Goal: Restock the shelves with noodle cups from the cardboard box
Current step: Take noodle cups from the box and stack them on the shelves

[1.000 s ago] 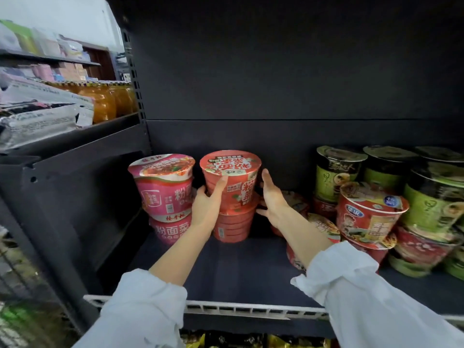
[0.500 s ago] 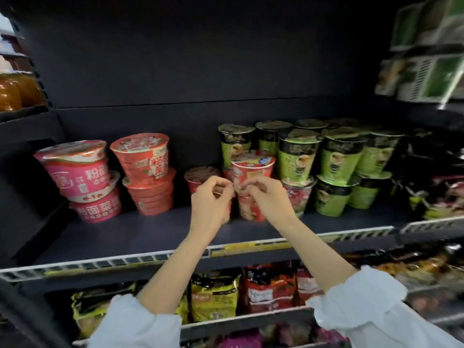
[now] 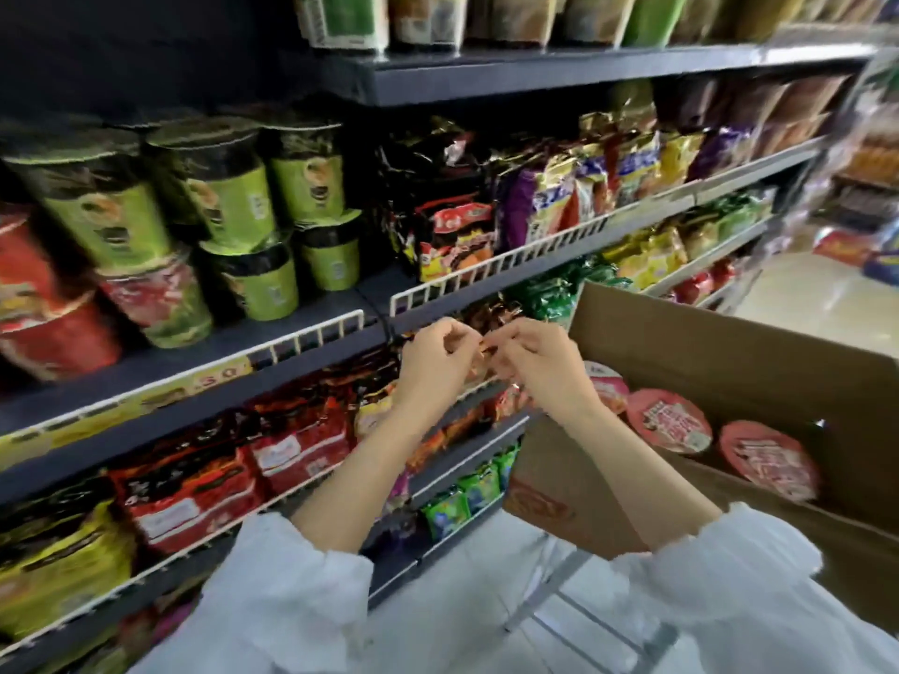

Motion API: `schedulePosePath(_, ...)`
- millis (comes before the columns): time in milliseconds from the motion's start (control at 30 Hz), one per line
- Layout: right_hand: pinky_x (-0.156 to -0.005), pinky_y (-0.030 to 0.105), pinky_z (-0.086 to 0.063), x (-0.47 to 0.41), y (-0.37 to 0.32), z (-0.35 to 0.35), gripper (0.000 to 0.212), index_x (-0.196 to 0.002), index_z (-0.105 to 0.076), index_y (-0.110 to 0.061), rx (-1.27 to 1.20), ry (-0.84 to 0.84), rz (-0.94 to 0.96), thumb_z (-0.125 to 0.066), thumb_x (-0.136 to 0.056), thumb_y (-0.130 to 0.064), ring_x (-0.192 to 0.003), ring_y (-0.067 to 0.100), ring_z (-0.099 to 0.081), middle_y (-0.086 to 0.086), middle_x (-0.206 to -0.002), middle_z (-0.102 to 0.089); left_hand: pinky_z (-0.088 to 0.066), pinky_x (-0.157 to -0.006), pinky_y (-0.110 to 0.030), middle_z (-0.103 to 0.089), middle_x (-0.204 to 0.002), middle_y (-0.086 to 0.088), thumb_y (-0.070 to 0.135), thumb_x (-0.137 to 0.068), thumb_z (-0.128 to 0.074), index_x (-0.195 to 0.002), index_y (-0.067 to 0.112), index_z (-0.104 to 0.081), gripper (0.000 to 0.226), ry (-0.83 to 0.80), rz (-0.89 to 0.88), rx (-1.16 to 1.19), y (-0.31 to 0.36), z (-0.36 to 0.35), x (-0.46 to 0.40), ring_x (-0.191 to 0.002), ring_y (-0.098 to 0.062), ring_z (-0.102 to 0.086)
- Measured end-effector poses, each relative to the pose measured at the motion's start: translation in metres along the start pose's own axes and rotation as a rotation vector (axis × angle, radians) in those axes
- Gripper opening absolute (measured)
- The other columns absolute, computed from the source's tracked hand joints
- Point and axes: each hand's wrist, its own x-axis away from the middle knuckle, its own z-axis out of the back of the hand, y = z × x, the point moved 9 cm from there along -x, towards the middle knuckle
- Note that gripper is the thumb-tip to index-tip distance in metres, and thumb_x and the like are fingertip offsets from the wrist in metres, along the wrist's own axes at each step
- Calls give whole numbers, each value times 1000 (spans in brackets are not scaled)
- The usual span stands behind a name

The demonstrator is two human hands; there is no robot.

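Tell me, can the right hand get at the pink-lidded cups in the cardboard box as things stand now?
Probably yes. The box stands open at the top, its flap up behind, and the pink-lidded cups lie uncovered just right of the right hand. Nothing lies between them. Both hands look empty, fingertips meeting with the left hand.
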Motion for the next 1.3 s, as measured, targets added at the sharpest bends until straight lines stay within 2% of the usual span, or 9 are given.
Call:
schedulePosePath(300, -76, 34, -51, -48, 181, 105, 20, -80, -69, -17, 103, -1, -342, -52, -89, -13, -82, 24, -63, 8, -81, -69, -51, -82, -35, -69, -98, -10, 22, -92, -54, -97, 8, -66, 18, -460, 51, -205, 2, -223, -79, -94, -26, -63)
schedulePosePath(433, -68, 30, -42, -50, 254, 130, 25, -96, -67, 4, 167, -59, -479, -51, -90, -15, -77, 24, -60, 17, -83, -66, -40, -56, -29, -51, -61, -9, 21, -91, -52, -56, 15, -50, 36, -594, 97, -347, -16, -295, -91, -63, -22, -51)
schedulePosePath(500, -78, 33, -44, -48, 291, 131, 30, -113, -61, 5, 115, -150, -601, -44, -94, -9, -103, 30, -60, 15, -105, -64, -31, -53, -28, -40, -52, -4, 19, -90, -50, -48, 17, -36, 44, -651, 162, -419, -29, -322, -91, -56, -20, -41)
schedulePosePath(567, -82, 23, -43, -47, 325, 135, 36, -130, -50, 2, 227, -274, -662, -39, -99, -12, -126, 32, -48, 17, -134, -52, -32, -55, -28, -44, -56, -4, 19, -91, -51, -53, 14, -42, 40, -722, 234, -493, -39, -348, -88, -57, -19, -42)
schedulePosePath(700, -79, 25, -44, -43, 390, 139, 40, -122, -58, -2, 438, -512, -724, -54, -93, -29, -119, 33, -54, 18, -128, -58, -42, -69, -31, -64, -99, -16, 20, -94, -49, -98, -1, -63, 25, -837, 340, -642, -64, -393, -77, -95, -31, -58)
schedulePosePath(933, -101, 37, -44, 4, 470, 100, 50, -118, -62, -16, 385, -902, -663, -64, -81, -50, -112, 22, -57, 4, -122, -61, -37, -106, -42, -46, -138, -13, 29, -85, -60, -138, 10, -38, 60, -974, 426, -1037, -135, -433, -67, -131, -33, -39)
schedulePosePath(1000, -95, 36, -48, 5, 485, 105, 44, -104, -70, -15, 321, -850, -666, -68, -76, -49, -99, 20, -61, 7, -109, -68, -42, -102, -42, -48, -137, -13, 27, -86, -58, -139, 13, -39, 58, -1011, 421, -1050, -135, -434, -64, -128, -32, -43)
schedulePosePath(1133, -86, 26, -43, 6, 475, 115, 36, -122, -60, -2, 276, -854, -653, -63, -89, -16, -109, 23, -58, 12, -121, -62, -48, -84, -35, -58, -122, -13, 20, -93, -55, -123, 6, -53, 33, -967, 396, -1051, -129, -428, -66, -111, -30, -57)
schedulePosePath(1300, -72, 12, -45, 18, 479, 105, 37, -122, -61, -8, 147, -972, -727, -66, -87, -17, -99, 12, -56, 2, -113, -62, -48, -91, -33, -61, -124, -11, 23, -91, -61, -124, 10, -59, 36, -993, 372, -935, -129, -430, -65, -111, -27, -59)
